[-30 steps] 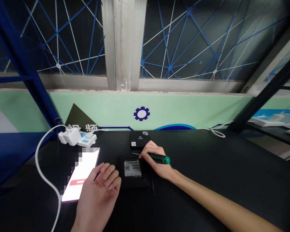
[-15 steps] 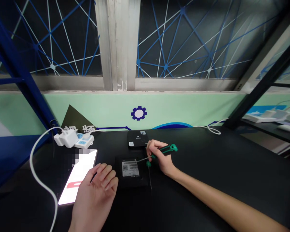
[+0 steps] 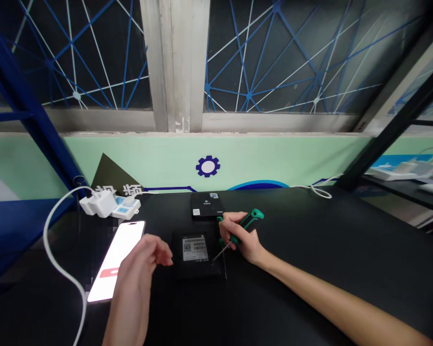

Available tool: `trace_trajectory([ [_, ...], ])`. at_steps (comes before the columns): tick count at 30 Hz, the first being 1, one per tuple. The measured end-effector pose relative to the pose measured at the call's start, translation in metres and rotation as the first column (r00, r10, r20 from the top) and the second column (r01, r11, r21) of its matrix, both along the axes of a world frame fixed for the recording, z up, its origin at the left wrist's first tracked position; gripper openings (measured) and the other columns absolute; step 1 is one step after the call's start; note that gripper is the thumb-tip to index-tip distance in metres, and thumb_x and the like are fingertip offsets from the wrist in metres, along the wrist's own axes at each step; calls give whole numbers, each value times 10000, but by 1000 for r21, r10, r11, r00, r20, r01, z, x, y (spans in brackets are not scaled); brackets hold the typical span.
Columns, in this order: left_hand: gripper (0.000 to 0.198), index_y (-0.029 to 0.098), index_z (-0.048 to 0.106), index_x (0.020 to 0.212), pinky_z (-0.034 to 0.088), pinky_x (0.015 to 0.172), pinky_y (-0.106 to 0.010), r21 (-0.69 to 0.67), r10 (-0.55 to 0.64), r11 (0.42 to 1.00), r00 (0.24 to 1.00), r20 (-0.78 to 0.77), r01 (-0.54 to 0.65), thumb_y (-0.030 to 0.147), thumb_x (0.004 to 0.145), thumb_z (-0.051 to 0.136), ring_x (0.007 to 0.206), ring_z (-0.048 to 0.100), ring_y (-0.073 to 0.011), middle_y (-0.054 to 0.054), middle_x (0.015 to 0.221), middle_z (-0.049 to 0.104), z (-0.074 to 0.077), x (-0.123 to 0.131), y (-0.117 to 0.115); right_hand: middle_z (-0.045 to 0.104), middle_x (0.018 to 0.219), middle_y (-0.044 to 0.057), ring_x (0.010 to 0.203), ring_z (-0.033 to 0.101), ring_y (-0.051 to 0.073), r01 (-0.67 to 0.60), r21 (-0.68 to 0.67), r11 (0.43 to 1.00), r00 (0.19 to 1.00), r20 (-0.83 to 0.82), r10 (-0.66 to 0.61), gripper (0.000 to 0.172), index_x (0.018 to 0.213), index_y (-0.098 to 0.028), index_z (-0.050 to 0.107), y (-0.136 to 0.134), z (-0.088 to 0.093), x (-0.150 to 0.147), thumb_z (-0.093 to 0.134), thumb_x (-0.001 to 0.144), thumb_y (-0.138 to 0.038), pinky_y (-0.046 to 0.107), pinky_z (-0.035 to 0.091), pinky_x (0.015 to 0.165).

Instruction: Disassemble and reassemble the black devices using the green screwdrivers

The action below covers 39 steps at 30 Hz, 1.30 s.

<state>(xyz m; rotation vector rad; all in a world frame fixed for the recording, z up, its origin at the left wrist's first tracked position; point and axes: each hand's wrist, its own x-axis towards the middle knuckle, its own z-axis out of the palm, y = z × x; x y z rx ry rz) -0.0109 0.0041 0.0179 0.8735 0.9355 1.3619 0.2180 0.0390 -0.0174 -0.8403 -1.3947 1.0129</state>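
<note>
My right hand (image 3: pixel 238 236) grips a green-and-black screwdriver (image 3: pixel 246 223). Its metal tip points down-left onto the near right part of a flat black box (image 3: pixel 197 257) with a white label. My left hand (image 3: pixel 140 269) hovers just left of that box, fingers loosely curled with nothing in them, partly over a lit phone (image 3: pixel 116 259). A second black box (image 3: pixel 207 205) lies behind the first, close to the wall.
A white power strip (image 3: pixel 128 207) with a white charger (image 3: pixel 98 204) sits at the back left; its white cable (image 3: pixel 52 250) loops toward the front edge. A thin rod lies on the black table (image 3: pixel 328 250) right of the near box. Blue shelf posts stand at left.
My right hand has tilted the screwdriver so its tip now points down at the near box. My left hand has lifted from lying flat and curled its fingers.
</note>
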Motion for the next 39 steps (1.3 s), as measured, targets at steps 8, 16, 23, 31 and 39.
trace_trajectory([
  [8,269,278,769,982,488,1001,-397,177,12,978,817,-576,110,197,729,813,1183,588,-314,-66,1171,695,-21,5,-2,357,479,-61,408,295,82,61,14,998,994,86,-62,533,571,-212,413,-3,0,-2,585,912,-585,242,186,406],
  [16,362,318,738,1174,245,1174,-535,180,-14,961,682,-731,212,293,813,748,1336,465,-356,-53,1341,645,-33,3,0,388,490,-57,415,312,82,1,61,998,997,73,-6,504,591,-206,419,-4,-1,-2,579,939,-534,248,199,422],
  [23,245,280,779,961,405,1050,-415,246,90,965,764,-639,92,217,727,809,1116,556,-328,-72,1069,670,-24,7,1,364,467,-53,428,296,91,57,140,988,981,173,-81,530,573,-213,395,-5,4,-3,540,948,-558,266,201,446],
  [31,249,256,690,1084,485,959,-484,270,146,931,426,-893,247,364,958,504,1063,608,-295,-69,1133,649,-35,2,2,350,502,-54,460,306,95,170,150,974,958,206,-199,538,570,-212,402,-6,9,-8,541,935,-582,254,236,453],
  [39,371,261,663,1147,536,800,-415,227,165,942,249,-954,247,413,994,361,1019,629,-262,-65,1104,626,-33,0,2,384,531,-62,476,324,91,267,190,945,943,151,-297,436,626,-210,426,-5,7,-13,599,937,-462,239,254,464],
])
